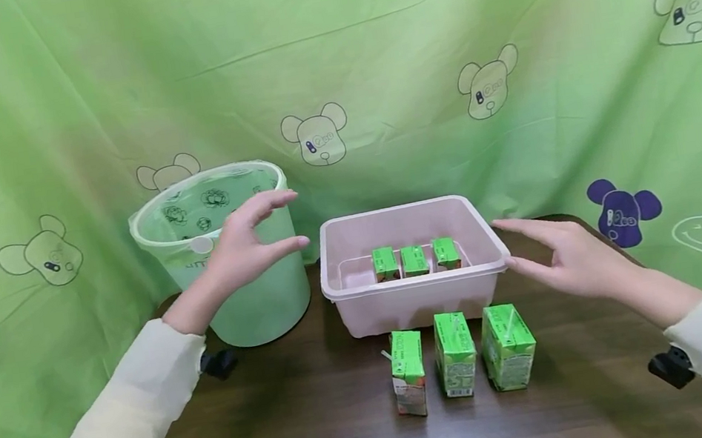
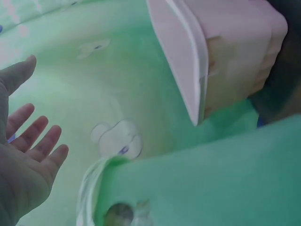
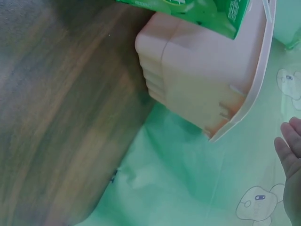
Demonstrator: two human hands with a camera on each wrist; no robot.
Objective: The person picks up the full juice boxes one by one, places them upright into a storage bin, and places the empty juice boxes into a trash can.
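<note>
My left hand point(image 1: 245, 243) hovers in front of the green bin point(image 1: 261, 299), thumb and fingers spread apart, nothing between them. The left wrist view shows that palm point(image 2: 28, 174) with relaxed fingers. My right hand point(image 1: 572, 255) is raised by the right end of the pink plastic tub point(image 1: 417, 303), also holding nothing; in the right wrist view its fingers point(image 3: 287, 146) are apart from the tub. Three green drink cartons point(image 1: 414, 261) sit inside the tub. Before it stand a left carton point(image 1: 408, 372), a middle carton point(image 1: 456, 354) and a right carton point(image 1: 509, 346); straws show on the outer two.
The bin has a patterned liner point(image 1: 214, 201) and stands left of the tub. Everything rests on a dark wooden table point(image 1: 325, 417). A green curtain point(image 1: 379, 35) with bear drawings hangs close behind and around the table's back edge.
</note>
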